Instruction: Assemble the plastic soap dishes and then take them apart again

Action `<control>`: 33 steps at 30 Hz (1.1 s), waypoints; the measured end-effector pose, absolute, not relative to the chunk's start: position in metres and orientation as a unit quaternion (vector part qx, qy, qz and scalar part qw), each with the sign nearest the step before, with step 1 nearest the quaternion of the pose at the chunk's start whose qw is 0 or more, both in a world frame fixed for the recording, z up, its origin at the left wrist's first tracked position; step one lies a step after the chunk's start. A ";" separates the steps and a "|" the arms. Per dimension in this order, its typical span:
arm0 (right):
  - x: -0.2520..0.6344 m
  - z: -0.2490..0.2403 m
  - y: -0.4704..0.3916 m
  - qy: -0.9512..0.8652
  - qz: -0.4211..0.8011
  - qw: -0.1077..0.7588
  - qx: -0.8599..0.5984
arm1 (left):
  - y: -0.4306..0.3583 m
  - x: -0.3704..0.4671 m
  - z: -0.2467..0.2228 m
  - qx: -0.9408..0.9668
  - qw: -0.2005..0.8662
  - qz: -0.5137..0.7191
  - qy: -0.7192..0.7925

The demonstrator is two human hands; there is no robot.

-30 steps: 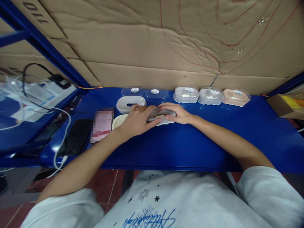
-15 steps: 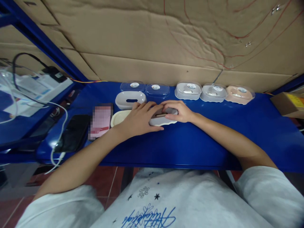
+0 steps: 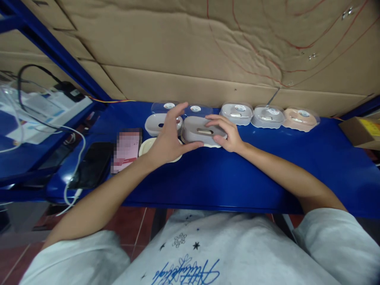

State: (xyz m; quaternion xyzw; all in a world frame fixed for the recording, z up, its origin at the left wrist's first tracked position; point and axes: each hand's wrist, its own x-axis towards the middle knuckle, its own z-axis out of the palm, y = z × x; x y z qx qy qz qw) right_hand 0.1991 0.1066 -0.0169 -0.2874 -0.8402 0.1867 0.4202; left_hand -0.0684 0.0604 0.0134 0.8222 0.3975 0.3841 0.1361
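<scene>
A grey oval plastic box [image 3: 191,132] with a slot in its top stands on the blue table, a pale wavy edge showing below it. My right hand [image 3: 230,134] grips its right end, thumb at the front and fingers along the back. Spread wide at the left end is my left hand [image 3: 169,138], its thumb against the front side and its index finger raised clear. Beneath that hand lies a cream oval tray [image 3: 145,147], partly hidden. Behind it, a light grey oval shell [image 3: 151,126] with a dark slot is partly covered by my fingers.
Two clear lids, one a clear lid [image 3: 197,110] with a round sticker, lie at the back. Right of them stand two grey lidded boxes [image 3: 236,114] and a peach one [image 3: 300,120]. A pink-screened phone [image 3: 127,150], a dark phone [image 3: 93,164] and a white cable [image 3: 81,150] lie left.
The grey box has shifted slightly back and more of its top shows. My left hand has lifted off its top and opened; my right hand has moved a little right.
</scene>
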 end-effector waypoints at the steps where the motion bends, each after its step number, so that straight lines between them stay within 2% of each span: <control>1: 0.199 -0.016 0.104 -0.844 0.175 0.420 -0.285 | 0.063 -0.069 0.012 0.819 0.181 0.382 0.387; 4: 0.199 -0.016 0.100 -0.845 0.169 0.433 -0.264 | 0.068 -0.072 0.009 0.812 0.259 0.368 0.371; 11: 0.197 -0.022 0.108 -0.795 0.188 0.529 -0.228 | 0.074 -0.074 -0.002 0.832 0.230 0.388 0.323; 18: 0.205 -0.025 0.132 -0.715 0.155 0.598 -0.327 | 0.060 -0.070 0.001 0.859 0.232 0.312 0.334; 21: 0.208 -0.027 0.136 -0.754 0.130 0.552 -0.330 | 0.042 -0.064 0.011 0.918 0.241 0.182 0.259; 25: 0.206 -0.032 0.133 -0.854 0.090 0.409 -0.308 | 0.020 -0.053 0.018 0.960 0.197 0.061 0.189; 28: 0.203 -0.035 0.131 -0.890 0.078 0.332 -0.302 | 0.016 -0.050 0.018 0.970 0.147 0.045 0.189; 33: 0.203 -0.039 0.138 -0.893 0.082 0.315 -0.312 | 0.024 -0.056 0.015 0.975 0.064 0.061 0.205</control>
